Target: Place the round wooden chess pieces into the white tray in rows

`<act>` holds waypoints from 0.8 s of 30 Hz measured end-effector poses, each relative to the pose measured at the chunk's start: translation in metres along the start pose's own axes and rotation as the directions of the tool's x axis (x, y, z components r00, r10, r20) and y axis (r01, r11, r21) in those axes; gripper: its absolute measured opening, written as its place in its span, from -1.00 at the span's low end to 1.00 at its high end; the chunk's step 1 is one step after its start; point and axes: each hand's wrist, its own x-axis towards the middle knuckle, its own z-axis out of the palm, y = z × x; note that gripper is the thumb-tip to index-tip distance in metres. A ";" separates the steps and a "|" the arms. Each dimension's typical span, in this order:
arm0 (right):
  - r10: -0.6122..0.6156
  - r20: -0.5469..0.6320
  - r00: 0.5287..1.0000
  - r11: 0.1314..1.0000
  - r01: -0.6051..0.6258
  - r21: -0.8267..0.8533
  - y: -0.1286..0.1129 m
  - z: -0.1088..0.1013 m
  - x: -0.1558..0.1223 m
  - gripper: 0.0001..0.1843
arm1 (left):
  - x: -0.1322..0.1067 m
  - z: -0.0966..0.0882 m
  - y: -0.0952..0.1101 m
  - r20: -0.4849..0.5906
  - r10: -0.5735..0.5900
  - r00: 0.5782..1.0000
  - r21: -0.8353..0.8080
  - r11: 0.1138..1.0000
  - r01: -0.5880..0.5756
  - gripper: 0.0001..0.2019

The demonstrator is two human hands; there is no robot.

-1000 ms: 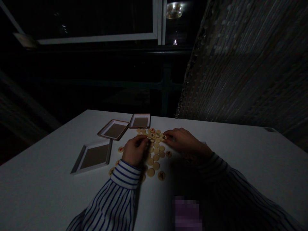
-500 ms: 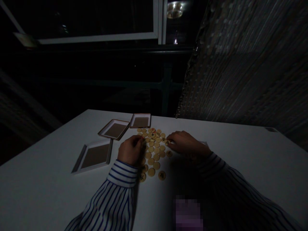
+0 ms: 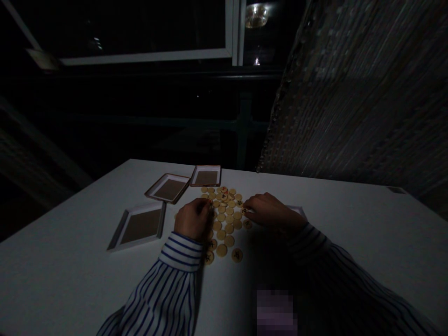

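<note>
Many round wooden Chinese chess pieces lie loosely spread on the white table. Most show blank faces, while several carry black or red characters. My left hand is over the left side of the spread, thumb and forefinger pinched at a piece mostly hidden by them; a small red mark shows at the fingertips. At the right edge, my right hand has its fingers closed at a black-marked chess piece, partly covered by the fingertips. Apart from the rest, near me, lies another black-marked piece.
Three shallow open box parts stand left and behind the pieces: a pale tray, a brown-rimmed tray and a smaller tray. Another pale edge shows behind my right hand. A bead curtain hangs beyond the table.
The whole view has shifted slightly. My right fingertips cover a little more of the black-marked piece than before. My left hand keeps nearly the same place and pinch.
</note>
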 end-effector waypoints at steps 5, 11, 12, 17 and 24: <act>0.019 0.007 1.000 0.999 -0.019 0.028 -0.004 -0.008 -0.001 -0.69 | 0.001 0.002 -0.002 -0.003 0.016 1.000 -0.013 1.000 -0.016 -0.70; 0.021 -0.089 0.996 0.998 -0.016 0.057 -0.010 -0.019 0.005 -0.69 | 0.002 0.003 -0.004 0.011 0.027 1.000 -0.004 1.000 -0.027 -0.70; 0.013 -0.088 0.996 0.999 -0.009 0.042 -0.011 -0.021 0.007 -0.70 | 0.003 0.003 -0.004 0.013 0.028 1.000 -0.003 1.000 -0.028 -0.70; -0.023 -0.054 0.998 0.997 0.019 -0.070 -0.019 -0.029 0.024 -0.72 | 0.003 0.004 -0.003 0.010 0.050 0.999 -0.002 0.999 -0.050 -0.71; -0.059 -0.038 0.998 0.995 0.055 -0.083 -0.035 -0.022 0.043 -0.74 | 0.001 0.005 -0.001 0.002 0.040 0.999 0.005 0.999 -0.040 -0.72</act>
